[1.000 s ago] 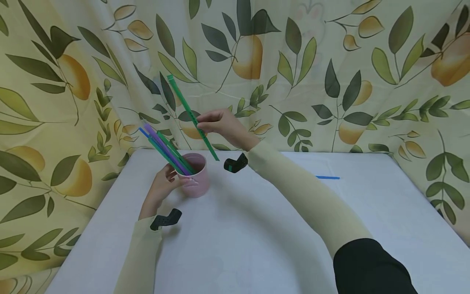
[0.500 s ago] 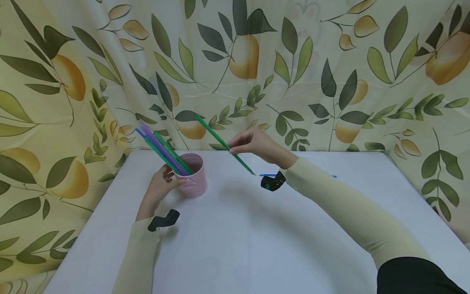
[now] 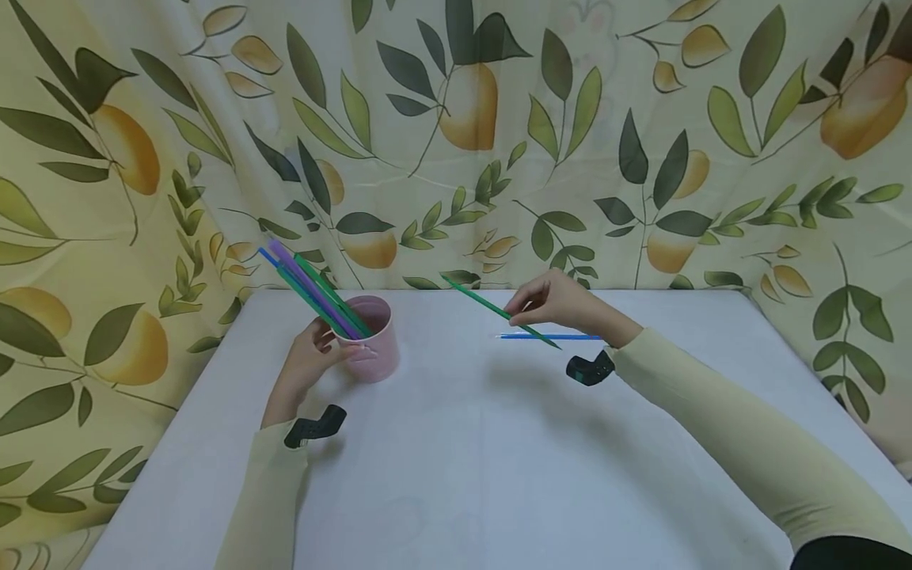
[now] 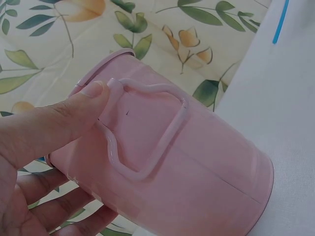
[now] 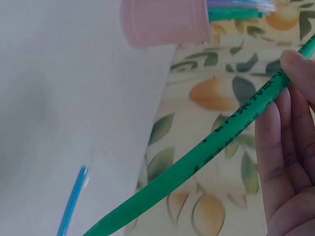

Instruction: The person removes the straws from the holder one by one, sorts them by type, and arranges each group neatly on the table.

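Observation:
My left hand (image 3: 298, 372) grips a pink cup (image 3: 381, 354) at its rim, on the left part of the table. In the left wrist view the thumb presses near the pink wire handle (image 4: 173, 135) and the fingers lie behind the cup. Several green, blue and purple straws (image 3: 313, 289) lean leftward out of the cup. Off to the right, my right hand (image 3: 563, 302) pinches a green straw (image 3: 477, 297) between thumb and fingers, slanted above the table. Black printing and a pointed end show on this straw (image 5: 197, 160) in the right wrist view.
On the table (image 3: 427, 475), behind the green straw, lies a blue straw (image 3: 527, 336), its right end hidden by my right hand or wrist. A curtain (image 3: 456, 158) printed with leaves and fruit hangs along the table's far edge.
My right hand has moved right and down with the green straw, away from the cup toward the blue straw; the green straw now lies flatter. My left hand stays on the cup.

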Action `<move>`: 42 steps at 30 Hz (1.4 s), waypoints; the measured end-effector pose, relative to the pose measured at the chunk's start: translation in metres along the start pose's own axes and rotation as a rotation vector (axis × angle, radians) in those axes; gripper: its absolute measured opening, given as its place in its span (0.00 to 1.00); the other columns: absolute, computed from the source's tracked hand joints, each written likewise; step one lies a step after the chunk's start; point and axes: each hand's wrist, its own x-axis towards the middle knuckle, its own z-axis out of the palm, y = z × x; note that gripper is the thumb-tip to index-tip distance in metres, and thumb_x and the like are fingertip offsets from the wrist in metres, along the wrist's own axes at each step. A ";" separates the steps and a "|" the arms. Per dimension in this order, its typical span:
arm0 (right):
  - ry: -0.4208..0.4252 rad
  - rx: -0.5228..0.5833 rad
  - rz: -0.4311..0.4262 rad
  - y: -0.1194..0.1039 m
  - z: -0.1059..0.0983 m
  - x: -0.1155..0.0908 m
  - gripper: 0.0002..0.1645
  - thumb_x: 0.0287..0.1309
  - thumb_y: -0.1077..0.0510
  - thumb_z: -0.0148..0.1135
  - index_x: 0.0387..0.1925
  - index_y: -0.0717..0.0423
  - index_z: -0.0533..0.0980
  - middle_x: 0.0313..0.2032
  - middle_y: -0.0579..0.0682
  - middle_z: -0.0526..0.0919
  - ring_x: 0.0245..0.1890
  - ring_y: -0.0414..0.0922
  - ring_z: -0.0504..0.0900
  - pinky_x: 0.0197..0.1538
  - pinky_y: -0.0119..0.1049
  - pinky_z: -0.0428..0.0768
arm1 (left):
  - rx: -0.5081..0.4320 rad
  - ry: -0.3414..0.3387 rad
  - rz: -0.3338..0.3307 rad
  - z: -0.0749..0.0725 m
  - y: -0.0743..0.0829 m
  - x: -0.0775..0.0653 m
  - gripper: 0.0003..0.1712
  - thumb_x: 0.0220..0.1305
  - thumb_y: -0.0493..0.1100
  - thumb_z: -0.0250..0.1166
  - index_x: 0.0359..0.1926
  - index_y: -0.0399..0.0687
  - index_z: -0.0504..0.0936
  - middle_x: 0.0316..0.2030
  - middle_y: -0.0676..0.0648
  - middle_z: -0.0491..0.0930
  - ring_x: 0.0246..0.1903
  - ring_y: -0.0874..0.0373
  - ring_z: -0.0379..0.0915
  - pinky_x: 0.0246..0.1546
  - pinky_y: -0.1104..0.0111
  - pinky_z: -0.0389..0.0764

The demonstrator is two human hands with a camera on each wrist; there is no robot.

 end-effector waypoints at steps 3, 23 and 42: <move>0.024 -0.057 0.038 0.016 -0.009 -0.010 0.12 0.47 0.60 0.71 0.36 0.60 0.84 0.36 0.51 0.86 0.35 0.41 0.85 0.41 0.30 0.84 | -0.014 -0.009 -0.004 0.000 0.002 0.000 0.46 0.56 0.47 0.68 0.71 0.44 0.54 0.71 0.41 0.54 0.71 0.43 0.49 0.71 0.51 0.55; -0.006 -0.200 0.174 0.091 -0.053 -0.052 0.12 0.46 0.60 0.72 0.35 0.61 0.84 0.36 0.53 0.86 0.33 0.40 0.83 0.40 0.26 0.82 | 0.024 -0.001 -0.015 0.002 0.000 -0.001 0.49 0.55 0.53 0.69 0.71 0.46 0.53 0.71 0.42 0.55 0.70 0.43 0.51 0.71 0.50 0.57; 0.002 -0.217 0.158 0.144 -0.057 -0.058 0.08 0.46 0.64 0.71 0.32 0.60 0.85 0.34 0.54 0.87 0.30 0.37 0.82 0.38 0.23 0.81 | 0.031 0.000 -0.004 0.003 0.002 -0.003 0.49 0.56 0.48 0.68 0.71 0.42 0.51 0.71 0.39 0.53 0.71 0.42 0.50 0.71 0.52 0.56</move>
